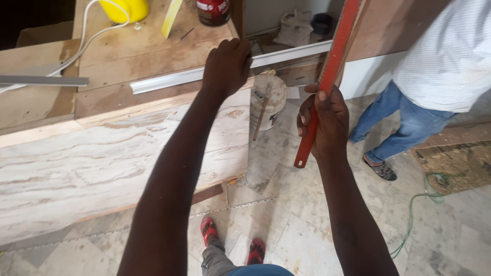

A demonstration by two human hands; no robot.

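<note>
Hands split the work — the left hand (226, 64) clamps the light, stiff white trim strip (169, 81) at upper centre, the right hand (323, 122) wraps the rigid red straightedge (327, 76) near its lower end.

Pale tiled floor (302, 225), dusty, runs beside a plywood workbench (128, 66) with a marble-patterned front panel (102, 163).

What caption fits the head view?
Left hand grips a white strip on the workbench; right hand holds a red bar.
</note>
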